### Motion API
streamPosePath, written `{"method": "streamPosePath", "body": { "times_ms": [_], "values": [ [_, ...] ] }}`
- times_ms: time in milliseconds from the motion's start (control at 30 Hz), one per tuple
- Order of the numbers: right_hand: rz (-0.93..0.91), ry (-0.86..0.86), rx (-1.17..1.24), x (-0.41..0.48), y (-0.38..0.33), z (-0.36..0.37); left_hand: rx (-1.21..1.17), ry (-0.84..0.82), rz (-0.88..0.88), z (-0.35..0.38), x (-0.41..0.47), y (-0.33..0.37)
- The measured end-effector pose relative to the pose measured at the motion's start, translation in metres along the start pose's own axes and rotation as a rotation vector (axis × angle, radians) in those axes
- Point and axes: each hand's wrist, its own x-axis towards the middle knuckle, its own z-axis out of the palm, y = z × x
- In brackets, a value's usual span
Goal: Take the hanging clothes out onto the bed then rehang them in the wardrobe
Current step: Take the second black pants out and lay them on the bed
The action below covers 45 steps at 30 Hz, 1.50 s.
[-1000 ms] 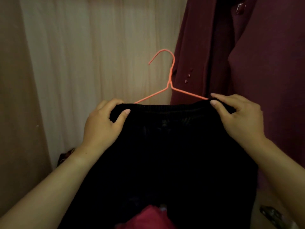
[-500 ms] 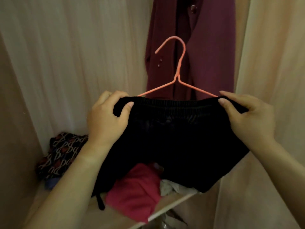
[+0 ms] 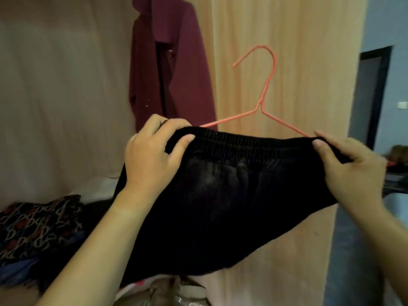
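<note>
One pale wooden panel (image 3: 287,62) is shown across the upper centre and right of the frame. A black garment (image 3: 220,195) is held stretched across the centre of the frame, in front of the panel, with its ribbed elastic waistband uppermost and the remainder hanging down toward the lower centre. A maroon coat (image 3: 167,74) is seen hanging in the upper centre-left, behind the garment. A patterned cloth (image 3: 39,224) is seen lying bunched at the lower left.

The left end of the waistband is gripped by the left hand (image 3: 152,155), with the fingers curled over the top edge and the thumb pressed on the front. The right end is pinched by the right hand (image 3: 351,171) between thumb and fingers.

An orange wire hanger (image 3: 262,100) is carried inside the garment. Its two arms are seen running down into the waistband at each hand, and its hook is raised above the waistband, in front of the panel. A small wall switch (image 3: 402,104) is visible at the right edge.
</note>
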Motion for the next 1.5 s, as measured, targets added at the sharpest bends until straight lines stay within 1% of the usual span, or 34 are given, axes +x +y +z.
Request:
{"method": "streamPosePath", "body": {
  "times_ms": [200,333,467,533,733,967,1167,1267,1367,1500],
  "values": [
    [0.066,0.006,-0.074,-0.018,0.016,-0.123,-0.029,-0.015,0.057,0.006,-0.008,0.109],
    [0.124,-0.002,-0.155,-0.039,0.030,-0.208,-0.116,-0.095,0.040,0.017,-0.029,0.183],
    [0.207,-0.017,-0.257,-0.077,0.052,-0.290,-0.220,-0.179,-0.004,0.044,-0.074,0.251],
    [0.249,-0.014,-0.300,-0.097,0.060,-0.332,-0.283,-0.221,-0.025,0.057,-0.098,0.286],
    [0.370,0.006,-0.516,-0.150,0.069,-0.466,-0.580,-0.401,-0.103,0.092,-0.163,0.400],
    [0.482,0.077,-0.769,-0.194,0.060,-0.591,-0.817,-0.578,-0.077,0.123,-0.212,0.517],
    [0.516,0.174,-0.954,-0.205,0.048,-0.676,-1.041,-0.695,-0.045,0.155,-0.224,0.613],
    [0.505,0.183,-1.045,-0.199,0.052,-0.717,-1.129,-0.776,-0.034,0.174,-0.230,0.662],
    [0.476,0.188,-1.121,-0.181,0.073,-0.758,-1.188,-0.794,-0.027,0.203,-0.233,0.712],
    [0.467,0.178,-1.152,-0.149,0.124,-0.803,-1.210,-0.789,-0.051,0.254,-0.225,0.773]
  ]
}}
